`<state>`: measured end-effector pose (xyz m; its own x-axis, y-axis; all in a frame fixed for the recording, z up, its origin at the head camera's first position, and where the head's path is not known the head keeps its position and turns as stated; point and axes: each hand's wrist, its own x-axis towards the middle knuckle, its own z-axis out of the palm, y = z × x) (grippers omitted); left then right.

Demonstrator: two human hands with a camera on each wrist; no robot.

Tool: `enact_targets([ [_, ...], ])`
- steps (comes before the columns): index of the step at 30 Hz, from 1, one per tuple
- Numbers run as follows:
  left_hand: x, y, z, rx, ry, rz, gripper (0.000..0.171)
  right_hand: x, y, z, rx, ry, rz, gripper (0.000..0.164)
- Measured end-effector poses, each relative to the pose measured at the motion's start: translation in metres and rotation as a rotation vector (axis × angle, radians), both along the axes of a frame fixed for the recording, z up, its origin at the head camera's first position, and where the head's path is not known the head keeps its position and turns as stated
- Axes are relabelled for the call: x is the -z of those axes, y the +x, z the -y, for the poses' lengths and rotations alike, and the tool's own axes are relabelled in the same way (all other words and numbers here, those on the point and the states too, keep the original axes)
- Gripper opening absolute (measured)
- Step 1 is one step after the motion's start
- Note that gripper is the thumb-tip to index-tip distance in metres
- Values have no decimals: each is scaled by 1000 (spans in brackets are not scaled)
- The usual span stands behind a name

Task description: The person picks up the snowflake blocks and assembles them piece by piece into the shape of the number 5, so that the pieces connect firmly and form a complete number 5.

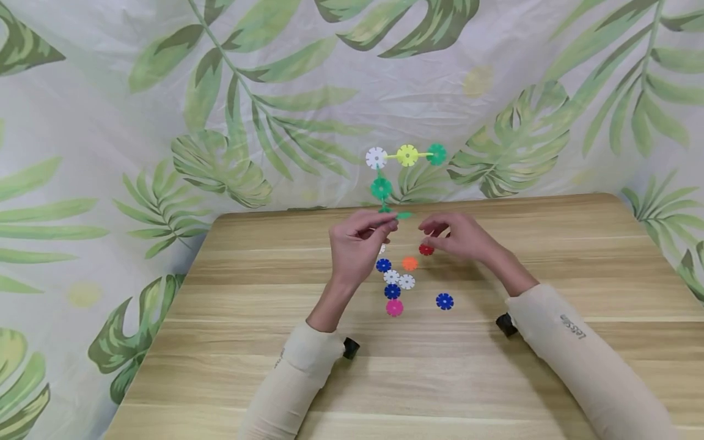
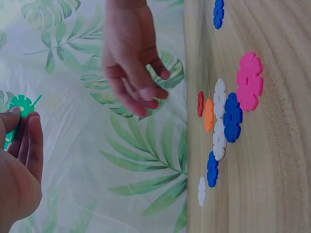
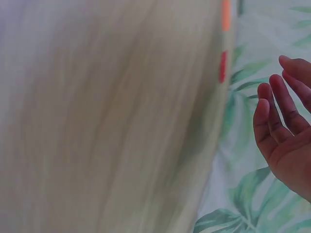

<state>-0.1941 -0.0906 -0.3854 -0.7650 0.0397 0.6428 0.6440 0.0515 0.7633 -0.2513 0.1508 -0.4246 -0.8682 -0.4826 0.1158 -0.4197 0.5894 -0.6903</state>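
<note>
My left hand (image 1: 357, 245) pinches a green notched plastic disc (image 2: 22, 103) between thumb and fingers, above the table. Rising from that hand in the head view is a joined chain of discs: a green disc (image 1: 381, 188), then a white disc (image 1: 376, 157), a yellow disc (image 1: 407, 155) and another green disc (image 1: 437, 154) out to the right. A green piece (image 1: 404, 215) seen edge-on juts from the fingertips. My right hand (image 1: 463, 237) holds nothing; its fingers are loosely bent, in front of the chain's right side. It overlaps a red disc (image 1: 426, 249) in the head view.
Loose discs lie on the wooden table (image 1: 247, 354): an orange disc (image 1: 409, 263), several white and blue ones, and a pink disc (image 1: 394, 307) nearest me. One blue disc (image 1: 445, 301) sits apart to the right. A leaf-patterned cloth (image 1: 308, 110) hangs behind the table.
</note>
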Motion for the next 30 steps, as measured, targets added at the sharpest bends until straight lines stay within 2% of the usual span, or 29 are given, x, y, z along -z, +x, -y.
enact_targets([
  [7,-1,-1,2,-4,2,0,10,14,-17,-2,-54,100,68,29],
  [12,-1,-1,4,-14,-5,-2,10,22,-21,-1,-99,127,53,27],
  [25,-2,-2,4,-20,-10,9,11,20,-14,3,-100,154,47,24],
  [30,-2,-1,5,-25,-12,-1,11,17,-11,3,-83,174,88,28],
])
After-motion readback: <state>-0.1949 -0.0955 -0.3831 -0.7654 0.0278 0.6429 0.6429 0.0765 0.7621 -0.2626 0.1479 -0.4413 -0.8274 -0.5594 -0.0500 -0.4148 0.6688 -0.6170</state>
